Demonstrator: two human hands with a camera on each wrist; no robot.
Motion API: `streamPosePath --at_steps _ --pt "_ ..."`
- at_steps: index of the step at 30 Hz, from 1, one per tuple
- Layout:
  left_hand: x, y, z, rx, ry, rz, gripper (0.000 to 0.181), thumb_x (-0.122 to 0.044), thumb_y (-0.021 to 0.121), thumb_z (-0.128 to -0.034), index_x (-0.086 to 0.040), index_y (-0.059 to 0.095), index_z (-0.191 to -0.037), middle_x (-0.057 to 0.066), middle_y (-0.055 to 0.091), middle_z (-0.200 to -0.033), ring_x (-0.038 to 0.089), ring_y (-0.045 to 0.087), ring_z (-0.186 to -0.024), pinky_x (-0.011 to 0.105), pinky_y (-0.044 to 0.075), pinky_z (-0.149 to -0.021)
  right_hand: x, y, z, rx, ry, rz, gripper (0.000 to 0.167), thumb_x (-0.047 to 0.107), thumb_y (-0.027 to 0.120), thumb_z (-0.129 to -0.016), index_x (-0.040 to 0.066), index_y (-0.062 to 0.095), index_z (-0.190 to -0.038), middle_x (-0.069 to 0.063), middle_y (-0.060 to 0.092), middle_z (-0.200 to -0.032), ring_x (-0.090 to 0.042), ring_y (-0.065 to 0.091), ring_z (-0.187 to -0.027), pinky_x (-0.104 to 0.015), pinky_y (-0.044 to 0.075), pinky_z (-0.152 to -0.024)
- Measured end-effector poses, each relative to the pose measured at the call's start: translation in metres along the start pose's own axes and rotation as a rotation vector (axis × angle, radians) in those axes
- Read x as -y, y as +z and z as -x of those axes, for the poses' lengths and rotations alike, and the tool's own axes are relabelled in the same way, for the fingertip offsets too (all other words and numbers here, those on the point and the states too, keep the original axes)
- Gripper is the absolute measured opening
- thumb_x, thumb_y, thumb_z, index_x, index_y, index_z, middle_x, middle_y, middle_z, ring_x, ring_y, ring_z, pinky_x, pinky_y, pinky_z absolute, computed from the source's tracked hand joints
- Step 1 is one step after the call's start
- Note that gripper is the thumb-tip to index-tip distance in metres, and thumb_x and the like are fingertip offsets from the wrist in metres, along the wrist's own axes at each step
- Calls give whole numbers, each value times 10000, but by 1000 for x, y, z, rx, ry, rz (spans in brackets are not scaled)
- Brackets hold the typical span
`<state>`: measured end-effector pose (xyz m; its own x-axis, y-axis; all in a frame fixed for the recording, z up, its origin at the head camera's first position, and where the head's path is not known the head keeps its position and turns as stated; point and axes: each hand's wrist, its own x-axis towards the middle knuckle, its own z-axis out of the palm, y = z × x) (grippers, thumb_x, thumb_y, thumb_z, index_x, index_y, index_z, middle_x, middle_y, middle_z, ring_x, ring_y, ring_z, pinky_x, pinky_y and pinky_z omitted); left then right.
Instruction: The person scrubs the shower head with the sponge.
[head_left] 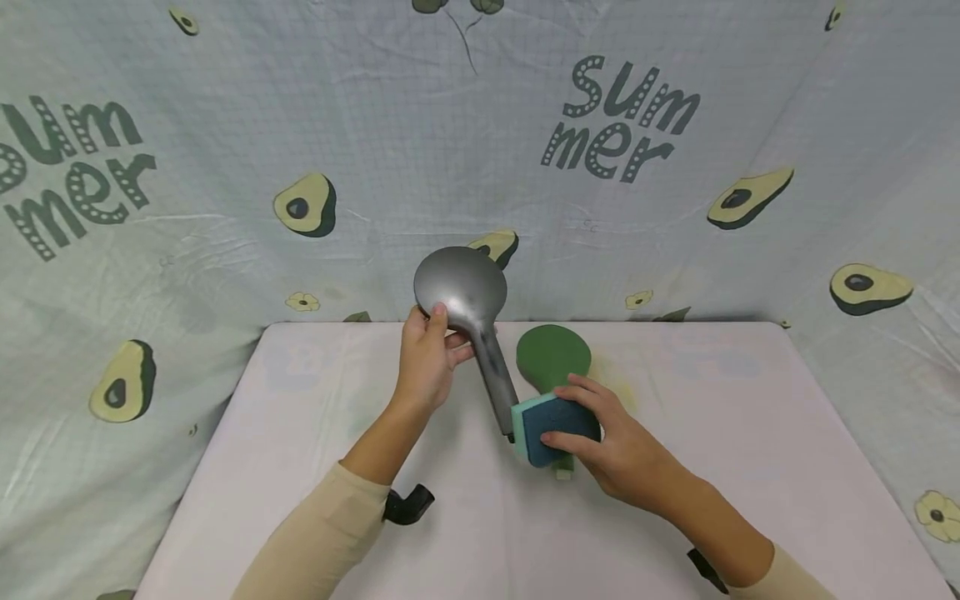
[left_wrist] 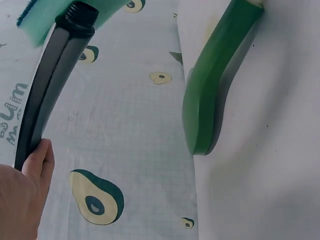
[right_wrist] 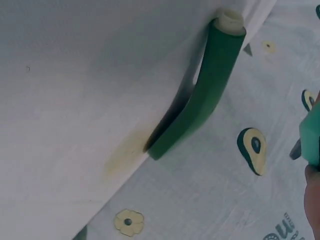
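Observation:
A grey handheld shower head (head_left: pixel 461 287) is raised above the table, its round head up and its handle slanting down to the right. My left hand (head_left: pixel 426 358) holds it near the neck, thumb on the near side. My right hand (head_left: pixel 626 450) grips a sponge (head_left: pixel 558 425) with a dark blue face and a lighter teal layer. The sponge's left edge is at the lower end of the grey handle, where a black threaded end (left_wrist: pixel 80 17) shows in the left wrist view. A green shower head (head_left: pixel 553 354) lies on the table, partly hidden behind the sponge and right hand.
The white table (head_left: pixel 697 400) has rounded far corners. Behind it hangs a pale cloth (head_left: pixel 412 150) printed with avocados, flowers and lettering. A yellowish stain (right_wrist: pixel 122 152) marks the table beside the green shower head. Black wrist pieces (head_left: pixel 408 505) stick out at both forearms.

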<state>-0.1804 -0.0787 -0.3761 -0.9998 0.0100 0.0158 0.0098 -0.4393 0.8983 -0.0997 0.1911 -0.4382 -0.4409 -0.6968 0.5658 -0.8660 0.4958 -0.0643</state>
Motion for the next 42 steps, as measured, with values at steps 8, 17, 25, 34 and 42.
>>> streamPosePath --at_steps 8,17,25,34,42 --pt "4 4 0 -4 -13 -13 407 -183 287 -1147 16 292 -1502 294 512 -1422 446 662 -1166 374 638 -797 21 2 -18 -14 -201 203 400 163 363 -1116 310 672 -1324 -153 574 -1400 -393 561 -1247 -460 584 -935" --pt "4 5 2 -16 -35 -18 401 -189 293 -1147 11 293 -1495 292 518 -1415 500 637 -1185 425 634 -824 48 15 -37 44 -277 349 291 169 452 -1111 263 684 -1259 -103 599 -1316 -292 588 -1123 -369 554 -949" --pt "-6 -8 7 72 -16 23 433 -203 285 -1148 6 281 -1527 290 501 -1418 273 751 -984 394 640 -812 28 5 -15 21 -22 -24 354 246 338 -1127 290 654 -1280 -170 505 -1442 -355 490 -1339 -335 418 -1169" --pt "-2 -3 9 84 -53 -68 407 -162 326 -1143 3 307 -1514 323 544 -1384 199 755 -906 344 642 -750 21 2 -16 62 48 -63 469 119 727 -952 299 632 -1374 -165 456 -1542 -345 454 -1398 -326 407 -1181" --pt "6 1 12 132 -63 -112 423 -150 335 -1141 18 293 -1527 331 527 -1425 214 735 -976 350 642 -771 23 4 -41 88 52 48 703 122 902 -792 325 600 -1394 -168 483 -1496 -347 511 -1337 -481 543 -1041"
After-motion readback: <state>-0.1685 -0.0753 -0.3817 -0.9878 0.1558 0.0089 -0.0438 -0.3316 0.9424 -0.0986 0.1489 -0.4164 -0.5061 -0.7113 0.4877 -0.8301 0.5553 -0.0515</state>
